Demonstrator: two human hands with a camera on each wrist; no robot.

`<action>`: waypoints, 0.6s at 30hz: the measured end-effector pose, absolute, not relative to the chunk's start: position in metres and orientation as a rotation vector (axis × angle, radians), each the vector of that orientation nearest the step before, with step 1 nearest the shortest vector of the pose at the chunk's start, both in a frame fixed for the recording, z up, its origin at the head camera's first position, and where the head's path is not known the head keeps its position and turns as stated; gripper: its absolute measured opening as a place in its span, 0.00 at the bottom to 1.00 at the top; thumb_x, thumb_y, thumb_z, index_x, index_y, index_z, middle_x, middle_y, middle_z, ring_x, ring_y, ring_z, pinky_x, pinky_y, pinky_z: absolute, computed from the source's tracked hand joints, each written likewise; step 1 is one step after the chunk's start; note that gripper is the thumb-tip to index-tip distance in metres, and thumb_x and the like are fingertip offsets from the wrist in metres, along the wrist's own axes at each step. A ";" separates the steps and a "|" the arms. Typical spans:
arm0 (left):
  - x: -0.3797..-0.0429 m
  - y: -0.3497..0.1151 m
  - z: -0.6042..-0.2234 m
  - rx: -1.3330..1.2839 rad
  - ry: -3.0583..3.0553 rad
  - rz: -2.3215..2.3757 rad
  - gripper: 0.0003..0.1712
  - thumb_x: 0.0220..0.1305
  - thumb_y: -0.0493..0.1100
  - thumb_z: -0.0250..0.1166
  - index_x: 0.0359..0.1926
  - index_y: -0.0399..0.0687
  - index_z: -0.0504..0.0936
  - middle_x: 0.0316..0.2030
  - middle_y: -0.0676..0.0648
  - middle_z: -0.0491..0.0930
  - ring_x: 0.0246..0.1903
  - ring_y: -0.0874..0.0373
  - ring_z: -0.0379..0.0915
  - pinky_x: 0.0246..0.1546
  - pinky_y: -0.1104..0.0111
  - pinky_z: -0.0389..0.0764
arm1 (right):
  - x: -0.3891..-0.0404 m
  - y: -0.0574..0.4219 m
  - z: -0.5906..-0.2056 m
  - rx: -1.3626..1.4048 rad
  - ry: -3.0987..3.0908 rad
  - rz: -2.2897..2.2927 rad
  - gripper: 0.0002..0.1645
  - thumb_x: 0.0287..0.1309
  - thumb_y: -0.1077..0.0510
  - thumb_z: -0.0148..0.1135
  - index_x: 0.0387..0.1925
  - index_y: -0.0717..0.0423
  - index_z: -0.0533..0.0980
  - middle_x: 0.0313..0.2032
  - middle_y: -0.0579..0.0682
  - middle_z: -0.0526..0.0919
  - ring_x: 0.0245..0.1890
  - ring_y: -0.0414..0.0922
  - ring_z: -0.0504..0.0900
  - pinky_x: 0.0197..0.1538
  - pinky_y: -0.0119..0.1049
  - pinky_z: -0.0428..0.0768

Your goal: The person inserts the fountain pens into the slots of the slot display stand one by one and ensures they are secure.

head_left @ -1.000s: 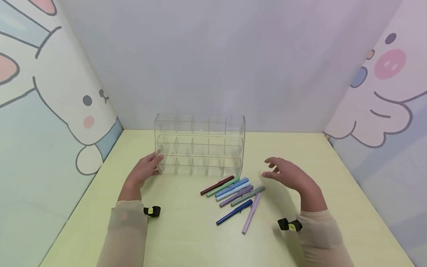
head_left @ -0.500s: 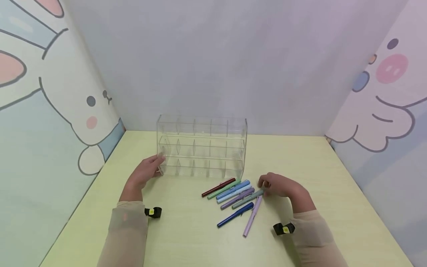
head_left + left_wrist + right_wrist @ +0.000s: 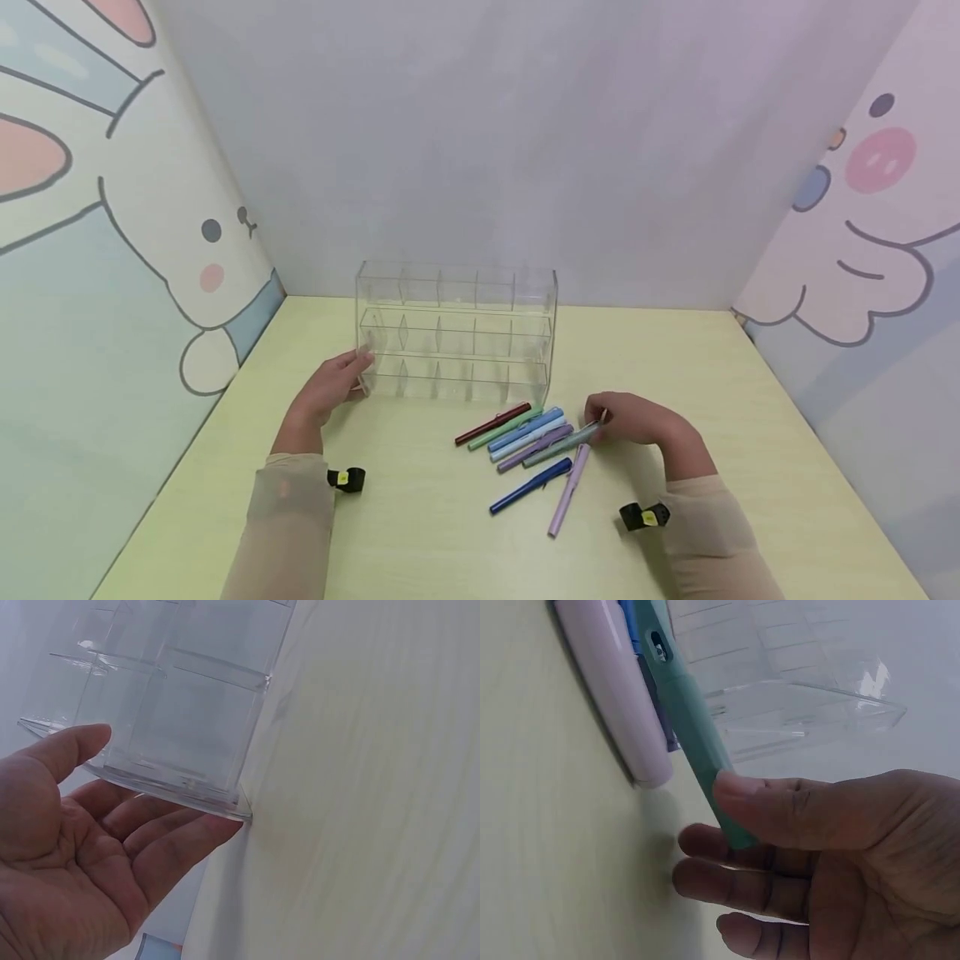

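A clear, three-tiered pen rack [image 3: 453, 387] with divided compartments stands at the back of the table. My left hand [image 3: 330, 387] holds its left side panel, thumb [image 3: 82, 746] over the edge and fingers along the outside. To the right of the pens, my right hand [image 3: 633, 418] pinches one end of a grey-green pen [image 3: 694, 724] between thumb and forefinger; that end looks slightly raised. The other fingers curve loosely below it in the right wrist view. Beside that pen lie a lavender pen [image 3: 569, 492] and a dark blue pen [image 3: 531, 486].
A dark red pen [image 3: 492, 423], a green pen [image 3: 501, 430], a blue pen [image 3: 521, 432], a pale blue pen [image 3: 517, 446] and a purple pen [image 3: 532, 451] lie in a slanted row before the rack. A wall [image 3: 465, 150] rises behind the table [image 3: 420, 525].
My right hand has come left and down to the pens and taken hold of the grey-green pen's end, which has shifted slightly. My left hand stays at the rack.
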State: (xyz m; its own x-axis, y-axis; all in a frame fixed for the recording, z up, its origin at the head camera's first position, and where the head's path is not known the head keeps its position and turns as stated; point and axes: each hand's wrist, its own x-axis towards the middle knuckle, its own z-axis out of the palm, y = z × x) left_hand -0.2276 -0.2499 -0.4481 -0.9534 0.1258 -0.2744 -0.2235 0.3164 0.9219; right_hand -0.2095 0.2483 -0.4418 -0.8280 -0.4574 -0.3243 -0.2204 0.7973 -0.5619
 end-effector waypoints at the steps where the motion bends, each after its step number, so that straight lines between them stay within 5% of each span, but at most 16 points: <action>1: -0.229 -0.251 -0.452 -0.086 2.295 1.682 0.40 0.75 0.61 0.49 0.76 0.44 0.52 0.75 0.38 0.51 0.71 0.39 0.55 0.65 0.51 0.69 | -0.209 0.251 -0.439 -0.512 2.513 -0.756 0.09 0.56 0.61 0.67 0.33 0.46 0.75 0.32 0.46 0.76 0.31 0.45 0.71 0.33 0.37 0.70; 10: -0.230 -0.252 -0.461 -0.082 2.330 1.675 0.41 0.72 0.65 0.51 0.76 0.49 0.56 0.73 0.42 0.55 0.63 0.44 0.63 0.62 0.56 0.73 | -0.207 0.264 -0.424 -0.627 2.239 -1.172 0.11 0.67 0.55 0.60 0.45 0.57 0.71 0.41 0.60 0.85 0.42 0.56 0.84 0.44 0.47 0.81; 18: -0.229 -0.252 -0.458 -0.069 2.335 1.671 0.41 0.73 0.64 0.49 0.76 0.49 0.54 0.75 0.41 0.51 0.68 0.42 0.60 0.64 0.53 0.71 | -0.207 0.264 -0.417 -0.748 2.123 -1.555 0.10 0.71 0.59 0.55 0.48 0.61 0.71 0.44 0.64 0.82 0.45 0.63 0.83 0.45 0.49 0.84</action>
